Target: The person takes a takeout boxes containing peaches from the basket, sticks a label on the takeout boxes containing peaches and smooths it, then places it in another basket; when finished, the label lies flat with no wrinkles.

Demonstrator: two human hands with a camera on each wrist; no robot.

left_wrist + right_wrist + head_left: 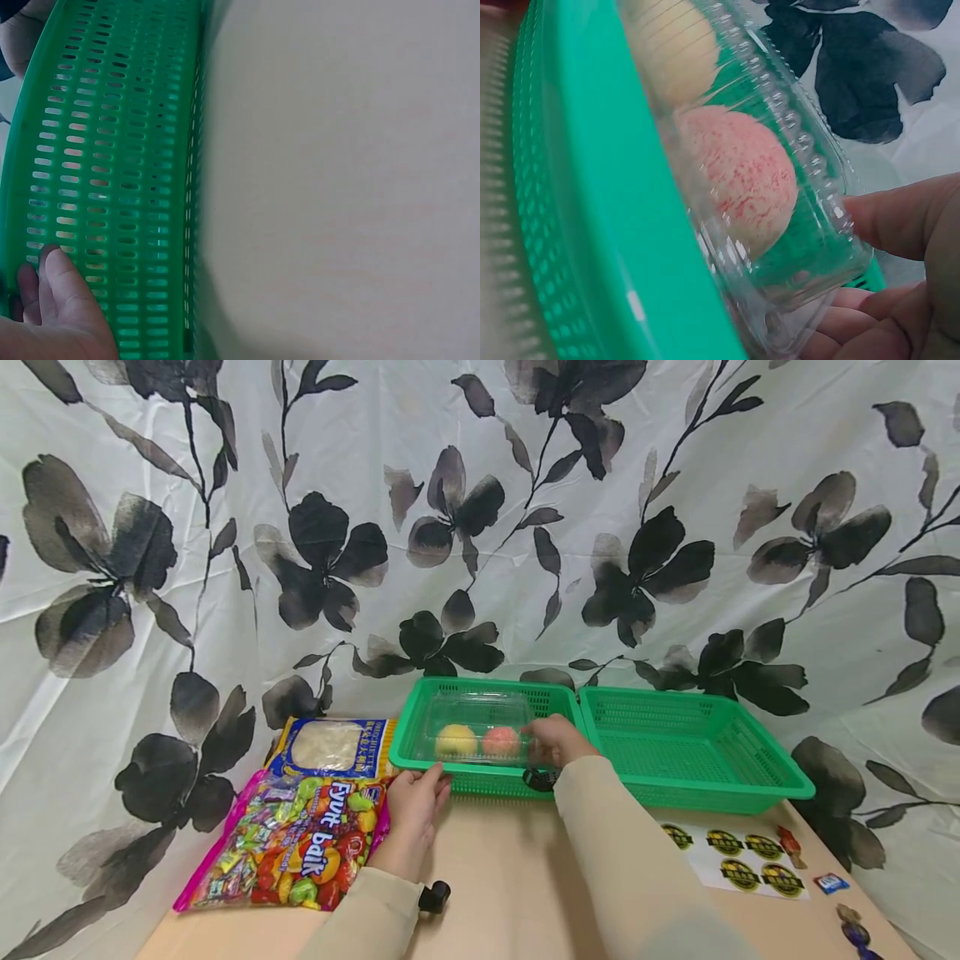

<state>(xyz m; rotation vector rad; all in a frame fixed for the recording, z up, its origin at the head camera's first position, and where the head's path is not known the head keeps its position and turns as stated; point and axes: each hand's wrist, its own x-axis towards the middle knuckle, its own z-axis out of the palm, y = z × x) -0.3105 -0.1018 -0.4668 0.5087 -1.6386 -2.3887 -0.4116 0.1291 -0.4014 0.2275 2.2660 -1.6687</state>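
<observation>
A clear plastic clamshell box (480, 706) with one yellow round piece (456, 741) and one pink speckled round piece (501, 741) is in the left green basket (480, 774). My right hand (557, 739) grips the box's right end. In the right wrist view the thumb (892, 217) presses the lid's edge and the fingers (862, 322) curl beneath the box. At the basket's front left corner is my left hand (416, 806), fingers extended and touching the rim. The left wrist view shows that hand (64, 315) against the slotted front wall.
A second green basket (697, 789) adjoins on the right. Left of the baskets lie a Fruit balk candy bag (300, 843) and a blue-yellow packet (330, 747). Front right are a sticker sheet (750, 860) and several small wrapped candies (831, 883). Flowered cloth (480, 527) hangs behind.
</observation>
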